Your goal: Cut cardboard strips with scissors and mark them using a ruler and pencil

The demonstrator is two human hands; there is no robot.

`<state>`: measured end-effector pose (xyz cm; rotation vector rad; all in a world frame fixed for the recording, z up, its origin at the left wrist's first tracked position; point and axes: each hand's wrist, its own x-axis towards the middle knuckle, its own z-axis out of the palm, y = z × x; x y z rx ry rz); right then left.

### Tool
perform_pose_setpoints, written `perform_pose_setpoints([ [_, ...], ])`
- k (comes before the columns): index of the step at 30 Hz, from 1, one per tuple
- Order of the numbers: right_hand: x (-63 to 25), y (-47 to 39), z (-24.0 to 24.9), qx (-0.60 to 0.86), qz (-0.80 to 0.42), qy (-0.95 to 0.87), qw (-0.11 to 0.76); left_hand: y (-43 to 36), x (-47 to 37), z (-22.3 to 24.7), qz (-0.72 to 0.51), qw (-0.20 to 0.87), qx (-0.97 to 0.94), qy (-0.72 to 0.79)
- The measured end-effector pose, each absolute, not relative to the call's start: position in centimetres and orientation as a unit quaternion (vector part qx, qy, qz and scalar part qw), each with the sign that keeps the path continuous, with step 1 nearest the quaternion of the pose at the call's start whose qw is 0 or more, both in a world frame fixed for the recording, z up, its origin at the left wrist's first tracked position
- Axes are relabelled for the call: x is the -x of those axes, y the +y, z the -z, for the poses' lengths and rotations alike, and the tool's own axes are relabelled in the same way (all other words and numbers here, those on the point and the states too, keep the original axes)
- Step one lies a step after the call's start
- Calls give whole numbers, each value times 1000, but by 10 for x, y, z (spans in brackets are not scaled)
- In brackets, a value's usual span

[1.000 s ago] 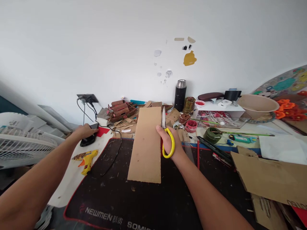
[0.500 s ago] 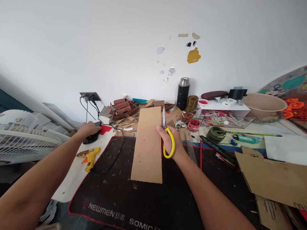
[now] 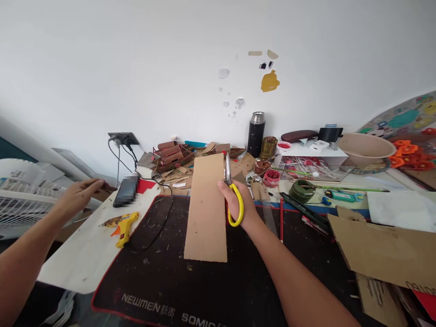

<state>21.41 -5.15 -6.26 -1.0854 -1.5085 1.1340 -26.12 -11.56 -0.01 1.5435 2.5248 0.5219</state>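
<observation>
My right hand (image 3: pixel 243 206) is closed around a pair of scissors (image 3: pixel 241 209) with yellow handles, blades pointing up and away. Its thumb also presses on the right edge of a long tan cardboard strip (image 3: pixel 206 213), held above the black desk mat. My left hand (image 3: pixel 80 195) is off to the left beside the fan, its fingers stretched forward and close together, with nothing visible in them. Just right of that hand, a dark phone (image 3: pixel 125 191) lies tilted on the white tabletop, partly blurred out. A yellow glue gun (image 3: pixel 124 227) lies nearer, its cord running onto the mat.
Brown cardboard models (image 3: pixel 173 156) and scraps crowd the back by the wall. A black flask (image 3: pixel 256 136), red paint jar (image 3: pixel 271 177), green jar (image 3: pixel 302 191) and beige bowl (image 3: pixel 363 147) stand rightward. Large cardboard sheets (image 3: pixel 381 250) lie at right; a white fan (image 3: pixel 20 206) stands left.
My left hand has left the phone and moved left, uncovering it. My right hand still holds the scissors and cardboard strip. The view has shifted slightly.
</observation>
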Motion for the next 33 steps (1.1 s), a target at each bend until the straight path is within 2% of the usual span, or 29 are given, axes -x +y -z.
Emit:
perform_pose_setpoints([
  [8,-213,-52,64,441,-470,-614,455,-97,244,21,-158,125,-526,826],
  [13,-214,-52,65,441,-478,-607,457,-68,229,17,-157,82,-512,841],
  [17,-214,-54,63,437,-476,-610,459,-57,185,5,-188,50,-552,811],
  [24,-217,-49,63,444,-483,-584,477,-56,54,10,-257,189,-678,662],
  [27,-222,-45,62,449,-481,-567,496,-57,13,20,-300,323,-692,572],
  [30,-225,-44,59,452,-472,-564,505,-60,-4,26,-306,329,-698,557],
  [33,-226,-45,57,466,-455,-573,498,-67,13,26,-285,303,-713,565],
])
